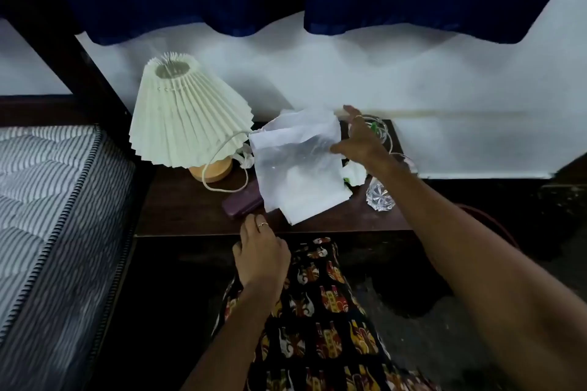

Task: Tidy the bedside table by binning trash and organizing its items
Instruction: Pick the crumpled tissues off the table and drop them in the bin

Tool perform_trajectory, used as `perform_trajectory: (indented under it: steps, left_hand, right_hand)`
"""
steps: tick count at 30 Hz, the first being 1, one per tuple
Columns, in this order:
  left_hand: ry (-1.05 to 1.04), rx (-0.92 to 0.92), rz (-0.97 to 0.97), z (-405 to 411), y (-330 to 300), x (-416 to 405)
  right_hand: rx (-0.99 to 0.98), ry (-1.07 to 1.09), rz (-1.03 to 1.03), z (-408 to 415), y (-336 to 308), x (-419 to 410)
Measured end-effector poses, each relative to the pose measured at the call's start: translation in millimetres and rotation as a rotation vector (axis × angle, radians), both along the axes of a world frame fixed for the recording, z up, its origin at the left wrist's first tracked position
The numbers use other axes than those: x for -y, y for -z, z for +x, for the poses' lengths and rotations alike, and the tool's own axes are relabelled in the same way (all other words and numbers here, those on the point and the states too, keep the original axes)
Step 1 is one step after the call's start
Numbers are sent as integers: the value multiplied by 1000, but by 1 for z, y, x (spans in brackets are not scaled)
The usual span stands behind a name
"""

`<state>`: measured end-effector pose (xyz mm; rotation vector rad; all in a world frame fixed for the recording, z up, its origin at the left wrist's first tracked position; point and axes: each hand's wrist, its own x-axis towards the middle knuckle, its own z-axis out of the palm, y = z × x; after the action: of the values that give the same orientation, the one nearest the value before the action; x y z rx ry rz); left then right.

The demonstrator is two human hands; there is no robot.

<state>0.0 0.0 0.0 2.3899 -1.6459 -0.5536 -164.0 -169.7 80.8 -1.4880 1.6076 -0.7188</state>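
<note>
A dark wooden bedside table stands against the white wall. My right hand pinches the right edge of a clear plastic bag and holds it up over the table's middle. My left hand hovers at the table's front edge, fingers loosely curled, just below a purple case that lies partly under the bag. Crumpled white paper lies behind the bag. A cut-glass tumbler lies at the table's right edge.
A tilted pleated cream lamp with a wooden base and looped white cord fills the table's left. A striped mattress is at the left. A clear item with green bits sits at the back right. A reddish rim shows on the floor at the right.
</note>
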Motion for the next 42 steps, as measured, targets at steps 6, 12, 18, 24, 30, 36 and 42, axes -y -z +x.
perform_trajectory:
  steps: [6,12,18,24,30,36,42]
  left_hand:
    - [113,96,153,5,11,7]
    - [143,104,189,6,13,12]
    - [180,65,228,1,10,12]
    - [206,32,253,1,9,14]
    - [221,43,255,1,12,15]
    - [220,80,251,-4,12,18]
    - [213,117,248,-9,17,21]
  right_hand:
    - [-37,48,-15,7,10,20]
    - [-99,8,-266,10,-2,1]
    - [-11,56,-378,-21,-46,-23]
    - [166,494,-495,-122,-80,-58]
    - [197,1049,-489,-222,-48,-99]
    - [140,1384,-163,-260,41,-146]
    - [168,1483,152,-248,98,-175]
